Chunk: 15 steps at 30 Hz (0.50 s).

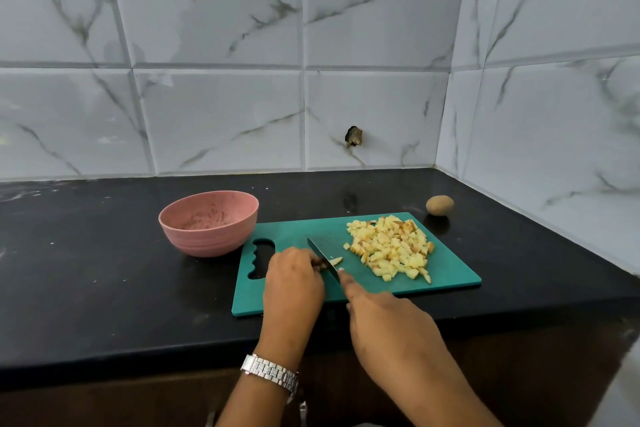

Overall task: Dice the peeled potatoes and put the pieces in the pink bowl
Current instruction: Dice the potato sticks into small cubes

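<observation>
Right now the left hand [293, 282], wearing a silver watch [270, 373] on its wrist, is resting on the green cutting board [450, 276] with its fingers curled down, pinching a small potato slice [335, 260] against the board. The right hand [384, 322] is gripping a knife [323, 255]: the handle is lying hidden under the palm, and the forefinger is stretching straight along the back of the blade. The blade is angling away from the person and to the left, its edge sitting right against the slice, just beside the left fingertips. A loose heap of diced potato [391, 248] is lying on the far right part of the board, apart from the knife. The pink bowl [207, 241] is standing upright on the black counter [104, 270], just beside the board's far left corner near the handle cutout; no potato pieces are showing inside it, only faint smears. A small brown potato [440, 205] with its skin on is sitting on the counter beyond the board's far right corner, close to the tiled wall [207, 114].
</observation>
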Each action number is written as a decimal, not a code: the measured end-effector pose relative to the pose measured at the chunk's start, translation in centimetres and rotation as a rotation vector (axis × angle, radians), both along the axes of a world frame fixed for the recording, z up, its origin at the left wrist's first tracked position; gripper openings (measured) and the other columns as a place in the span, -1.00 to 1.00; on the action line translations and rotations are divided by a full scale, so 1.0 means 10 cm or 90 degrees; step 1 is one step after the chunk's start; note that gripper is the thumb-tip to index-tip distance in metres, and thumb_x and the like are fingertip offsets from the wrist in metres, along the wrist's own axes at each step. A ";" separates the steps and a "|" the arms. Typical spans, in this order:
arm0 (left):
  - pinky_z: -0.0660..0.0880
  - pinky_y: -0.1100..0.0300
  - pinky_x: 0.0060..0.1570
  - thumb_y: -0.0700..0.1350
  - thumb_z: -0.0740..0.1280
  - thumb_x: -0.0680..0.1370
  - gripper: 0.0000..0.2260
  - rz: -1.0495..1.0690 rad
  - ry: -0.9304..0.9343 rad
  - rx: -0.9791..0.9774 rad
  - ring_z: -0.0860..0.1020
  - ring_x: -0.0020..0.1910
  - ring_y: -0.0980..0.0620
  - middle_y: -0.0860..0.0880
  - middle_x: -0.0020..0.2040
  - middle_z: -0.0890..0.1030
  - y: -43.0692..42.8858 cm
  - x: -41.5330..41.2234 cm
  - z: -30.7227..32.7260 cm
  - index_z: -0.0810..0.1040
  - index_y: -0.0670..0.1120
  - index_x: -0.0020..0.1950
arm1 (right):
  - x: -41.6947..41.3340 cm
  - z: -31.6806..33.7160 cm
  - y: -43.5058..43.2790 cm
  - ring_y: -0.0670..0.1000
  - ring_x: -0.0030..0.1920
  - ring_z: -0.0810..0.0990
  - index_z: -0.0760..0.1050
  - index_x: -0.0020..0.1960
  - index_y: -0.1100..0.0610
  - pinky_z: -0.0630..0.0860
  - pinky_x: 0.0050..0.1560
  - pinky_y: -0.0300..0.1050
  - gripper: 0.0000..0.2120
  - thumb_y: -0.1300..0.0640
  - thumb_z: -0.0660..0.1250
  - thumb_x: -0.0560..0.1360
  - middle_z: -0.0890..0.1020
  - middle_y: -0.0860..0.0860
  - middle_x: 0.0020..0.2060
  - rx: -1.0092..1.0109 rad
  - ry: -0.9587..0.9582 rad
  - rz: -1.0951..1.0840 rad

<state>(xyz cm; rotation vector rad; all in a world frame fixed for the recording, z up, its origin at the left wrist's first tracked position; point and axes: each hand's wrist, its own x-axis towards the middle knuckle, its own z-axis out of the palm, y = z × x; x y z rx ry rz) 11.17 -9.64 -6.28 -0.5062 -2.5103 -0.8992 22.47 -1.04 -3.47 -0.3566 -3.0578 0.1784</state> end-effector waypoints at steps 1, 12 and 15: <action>0.35 0.24 0.10 -0.15 0.22 0.59 -0.80 0.000 -0.004 0.003 0.45 0.11 0.06 0.01 0.08 0.57 0.00 0.00 0.00 0.61 -0.05 0.12 | -0.03 0.01 -0.02 0.02 -0.10 0.42 -0.17 0.60 -0.12 0.38 -0.15 -0.07 -0.38 0.17 0.06 0.67 0.42 0.02 -0.06 0.005 -0.003 -0.005; 0.25 0.21 0.06 -0.08 0.24 0.59 -0.83 0.026 -0.022 -0.026 0.38 0.07 0.00 0.01 0.06 0.58 -0.04 0.01 0.02 0.61 -0.01 0.09 | 0.03 0.02 0.00 0.04 0.03 0.53 -0.12 0.60 -0.15 0.38 -0.13 -0.06 -0.40 0.11 0.08 0.68 0.50 0.02 0.03 -0.007 0.031 0.024; 0.25 0.21 0.10 -0.12 0.24 0.59 -0.81 0.017 -0.045 -0.026 0.35 0.11 0.00 -0.01 0.11 0.55 -0.05 0.02 0.05 0.60 -0.04 0.13 | -0.01 0.01 -0.01 0.01 -0.07 0.46 -0.12 0.60 -0.14 0.38 -0.15 -0.07 -0.40 0.12 0.09 0.68 0.43 0.01 -0.06 -0.007 0.026 0.022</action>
